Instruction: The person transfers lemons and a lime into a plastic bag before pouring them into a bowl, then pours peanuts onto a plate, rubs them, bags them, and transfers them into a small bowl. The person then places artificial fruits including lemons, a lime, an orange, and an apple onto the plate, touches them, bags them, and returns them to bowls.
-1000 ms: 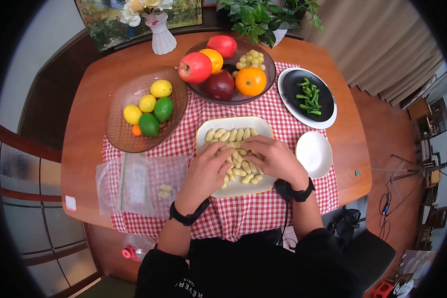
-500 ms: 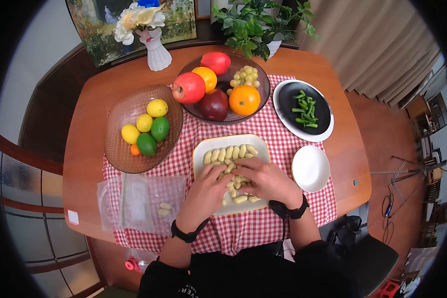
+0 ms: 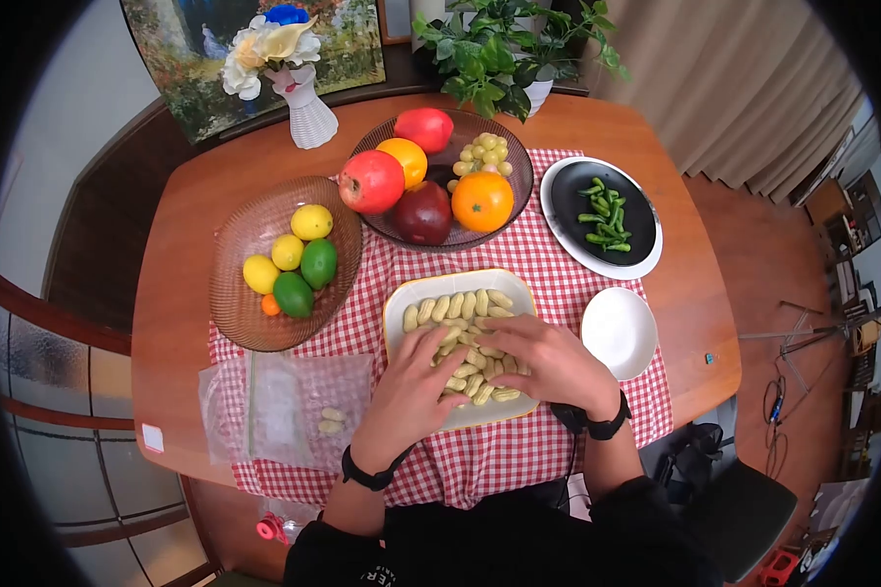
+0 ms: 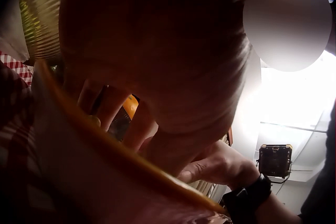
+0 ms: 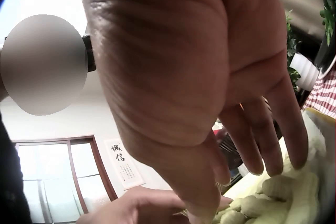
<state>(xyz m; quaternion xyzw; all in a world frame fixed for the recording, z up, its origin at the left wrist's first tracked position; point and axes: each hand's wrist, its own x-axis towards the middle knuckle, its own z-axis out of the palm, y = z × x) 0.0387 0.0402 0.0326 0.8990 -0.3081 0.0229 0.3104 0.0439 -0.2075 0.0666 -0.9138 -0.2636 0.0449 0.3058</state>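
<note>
Under my fingers lie peanuts (image 3: 468, 305), too overlapped to count, in one white tray (image 3: 395, 319). My left hand (image 3: 408, 386) bends over them, fingers loosely spread, thumb apart; the fingers of my right hand (image 3: 555, 364) hang slightly apart too, reaching down among the peanuts. Left of my left fingers, one clear bag (image 3: 274, 416) holds two more peanuts (image 3: 332, 415). Right of my right fingers sits one white bowl (image 3: 619, 335). Past my left fingertips, one brown bowl (image 3: 248, 235) bears three lemons (image 3: 287, 251), two green fruits (image 3: 318, 263) and one small orange fruit (image 3: 270, 305).
</note>
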